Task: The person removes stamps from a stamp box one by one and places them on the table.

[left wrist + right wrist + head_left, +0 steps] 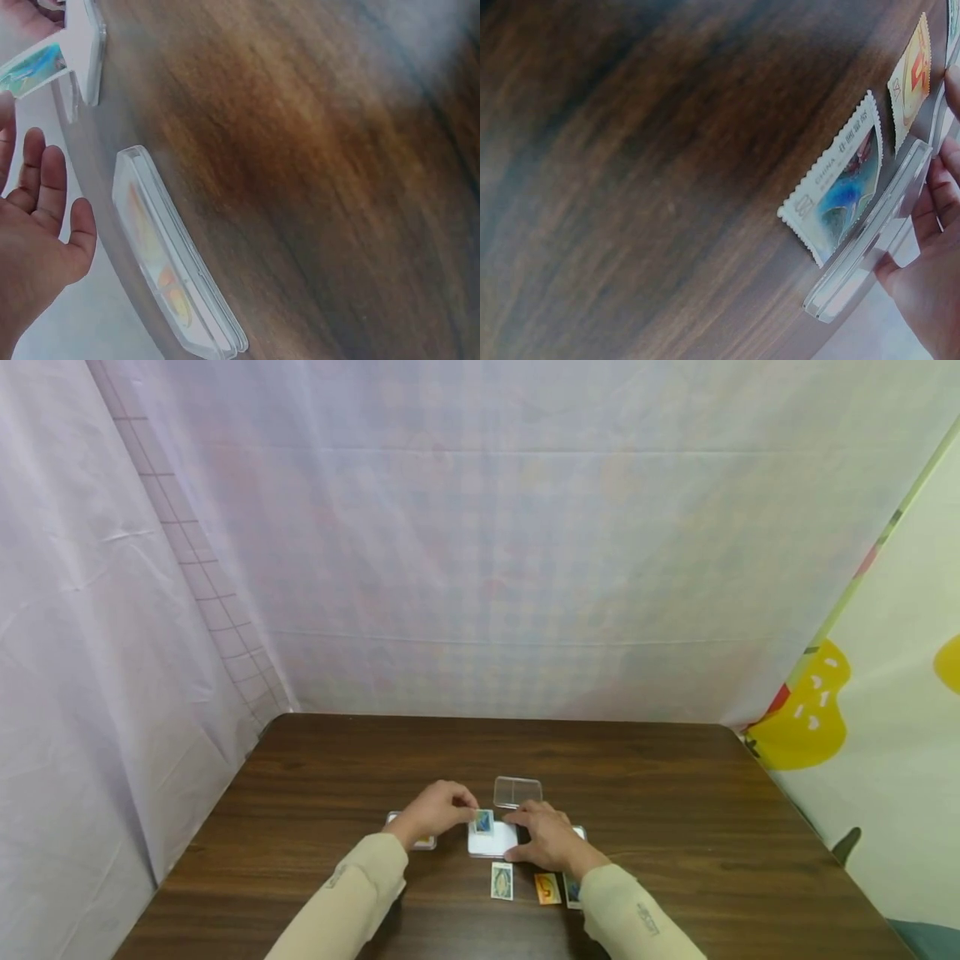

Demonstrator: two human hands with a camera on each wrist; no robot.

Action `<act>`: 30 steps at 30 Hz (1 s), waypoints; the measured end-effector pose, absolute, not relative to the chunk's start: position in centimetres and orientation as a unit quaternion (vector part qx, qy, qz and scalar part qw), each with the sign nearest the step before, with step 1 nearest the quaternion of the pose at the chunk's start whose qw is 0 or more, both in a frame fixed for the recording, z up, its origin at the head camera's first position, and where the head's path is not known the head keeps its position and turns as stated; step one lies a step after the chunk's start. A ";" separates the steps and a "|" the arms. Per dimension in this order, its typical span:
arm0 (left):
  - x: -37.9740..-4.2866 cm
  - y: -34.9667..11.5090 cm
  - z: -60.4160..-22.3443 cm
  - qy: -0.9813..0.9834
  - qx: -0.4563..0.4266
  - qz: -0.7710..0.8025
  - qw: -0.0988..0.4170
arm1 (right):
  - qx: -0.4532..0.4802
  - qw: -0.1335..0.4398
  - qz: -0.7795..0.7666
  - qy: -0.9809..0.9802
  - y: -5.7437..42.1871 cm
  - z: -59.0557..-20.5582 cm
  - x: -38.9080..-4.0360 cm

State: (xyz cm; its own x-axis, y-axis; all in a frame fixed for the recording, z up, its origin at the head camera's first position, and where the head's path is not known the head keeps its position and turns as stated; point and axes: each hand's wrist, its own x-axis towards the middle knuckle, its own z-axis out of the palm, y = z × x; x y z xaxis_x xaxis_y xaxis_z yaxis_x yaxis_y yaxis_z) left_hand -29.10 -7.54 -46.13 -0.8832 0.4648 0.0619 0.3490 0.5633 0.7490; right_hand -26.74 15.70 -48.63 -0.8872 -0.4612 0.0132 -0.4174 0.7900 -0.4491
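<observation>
My left hand (442, 807) pinches a blue-green postage stamp (483, 822) by its left edge, above a shallow white case base (491, 842). In the left wrist view the same stamp (34, 70) tilts beside the white case (84, 52). My right hand (549, 837) holds that base at its right side, thumb at the near corner and fingers at the far one. A clear lid (517, 791) lies just behind the base. Nearer me lie a pale green stamp (502, 881), an orange stamp (547, 888) and a dark blue stamp (573, 892), partly hidden by my sleeve.
A closed clear case (169, 262) with an orange-yellow stamp inside lies under my left wrist. Another flat case (870, 232) sits beneath my right wrist, beside the dark blue stamp. The brown wooden table (637, 768) ends at a pale curtain.
</observation>
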 end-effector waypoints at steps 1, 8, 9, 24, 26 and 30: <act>-29.0 -7.6 -46.0 0.880 0.229 0.410 0.073 | -0.234 0.047 -0.225 0.945 15.7 -48.6 -26.7; -28.8 -8.0 -45.9 0.875 0.210 0.429 0.084 | -0.238 0.042 -0.224 0.944 15.8 -48.8 -26.8; -28.8 -8.0 -45.9 0.874 0.209 0.430 0.084 | -0.238 0.041 -0.225 0.944 15.8 -48.8 -26.8; -26.9 -8.6 -44.9 0.870 0.188 0.439 0.122 | -0.246 0.033 -0.225 0.942 15.8 -48.9 -26.8; -26.5 -8.7 -44.9 0.869 0.185 0.440 0.132 | -0.246 0.032 -0.225 0.942 15.8 -48.9 -26.7; -25.7 -8.7 -44.9 0.865 0.189 0.444 0.140 | -0.242 0.037 -0.224 0.943 15.8 -48.9 -26.7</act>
State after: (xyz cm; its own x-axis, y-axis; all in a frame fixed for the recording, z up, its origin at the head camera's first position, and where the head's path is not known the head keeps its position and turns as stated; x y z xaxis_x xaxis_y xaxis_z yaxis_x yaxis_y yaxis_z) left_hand -25.70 -8.69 -44.88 -0.8897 0.4505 -0.0741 0.2024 0.5347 0.8205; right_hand -26.66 15.76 -48.86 -0.8804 -0.4726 0.0395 -0.4399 0.7827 -0.4404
